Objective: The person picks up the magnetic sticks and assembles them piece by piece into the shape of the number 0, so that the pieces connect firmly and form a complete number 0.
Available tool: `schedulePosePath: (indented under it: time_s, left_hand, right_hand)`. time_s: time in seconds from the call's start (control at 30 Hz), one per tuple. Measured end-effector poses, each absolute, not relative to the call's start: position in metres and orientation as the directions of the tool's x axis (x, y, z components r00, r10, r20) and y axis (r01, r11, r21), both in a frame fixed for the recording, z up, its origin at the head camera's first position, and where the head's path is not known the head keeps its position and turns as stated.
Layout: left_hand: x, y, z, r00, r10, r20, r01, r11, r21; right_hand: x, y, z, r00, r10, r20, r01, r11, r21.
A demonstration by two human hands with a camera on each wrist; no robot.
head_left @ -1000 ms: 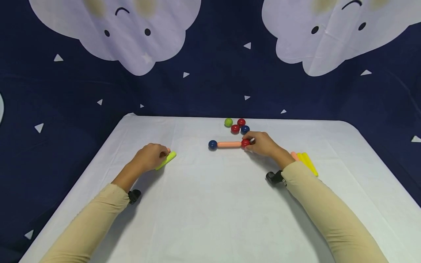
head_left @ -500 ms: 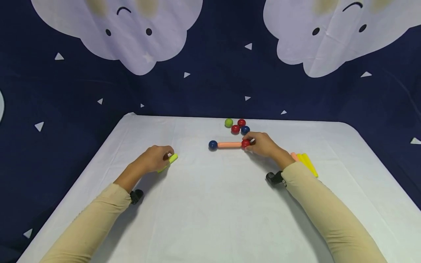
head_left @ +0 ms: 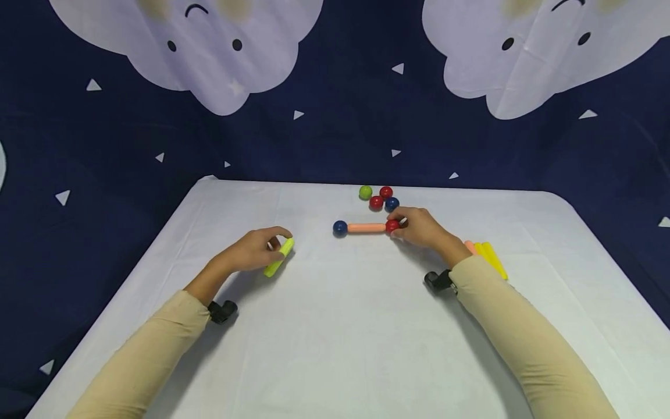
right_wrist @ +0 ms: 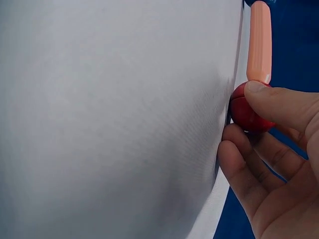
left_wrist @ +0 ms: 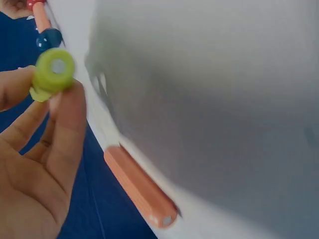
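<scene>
My left hand [head_left: 257,249] pinches a yellow-green rod [head_left: 279,258] between thumb and fingers, at the left of the table. In the left wrist view the rod's round end [left_wrist: 56,68] shows a grey metallic spot. My right hand [head_left: 421,228] holds a red ball [head_left: 392,227] between thumb and fingers. That ball sits at the right end of an orange rod [head_left: 366,228], whose left end meets a dark blue ball [head_left: 340,228]. Another orange rod [left_wrist: 140,188] lies on the table near the left hand in the left wrist view; in the head view the hand hides it.
Behind the right hand, a green ball [head_left: 365,192], two red balls [head_left: 376,203] and a blue ball [head_left: 392,204] form a cluster near the far edge. Yellow rods [head_left: 491,259] and an orange one [head_left: 470,247] lie beside the right forearm. White cloth [head_left: 335,337] covers the table.
My left hand has moved right with the yellow-green rod and turned it steeper, away from the orange rod by it. The right hand stays on the red ball.
</scene>
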State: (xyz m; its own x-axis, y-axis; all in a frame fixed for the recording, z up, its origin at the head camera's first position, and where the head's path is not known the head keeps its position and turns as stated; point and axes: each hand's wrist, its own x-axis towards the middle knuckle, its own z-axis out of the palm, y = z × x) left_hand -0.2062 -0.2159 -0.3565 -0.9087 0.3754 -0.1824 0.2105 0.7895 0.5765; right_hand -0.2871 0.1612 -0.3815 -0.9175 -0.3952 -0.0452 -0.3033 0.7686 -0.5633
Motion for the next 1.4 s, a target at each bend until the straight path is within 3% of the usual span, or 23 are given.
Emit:
schedulePosePath:
  time_s: [0.17,0.37,0.73,1.4]
  left_hand:
    - [-0.204,-0.202,-0.356,-0.908,0.377,-0.180,0.142,0.684,0.715]
    - [-0.201,-0.178,-0.359,-0.916,0.347,-0.199,0.060,0.612,0.789]
    - [-0.202,-0.151,-0.366,-0.918,0.346,-0.196,0.070,0.625,0.777]
    - [-0.224,-0.115,-0.370,-0.941,0.229,-0.250,-0.095,0.531,0.842]
  right_hand:
    - [-0.287,0.161,-0.381,-0.915,-0.401,-0.038,-0.314,0.769,-0.557]
    - [-0.285,0.161,-0.379,-0.915,-0.401,-0.037,-0.315,0.771,-0.554]
    - [-0.287,0.159,-0.381,-0.914,-0.403,-0.044,-0.314,0.773,-0.552]
    - [-0.288,0.158,-0.380,-0.915,-0.401,-0.041,-0.314,0.771,-0.554]
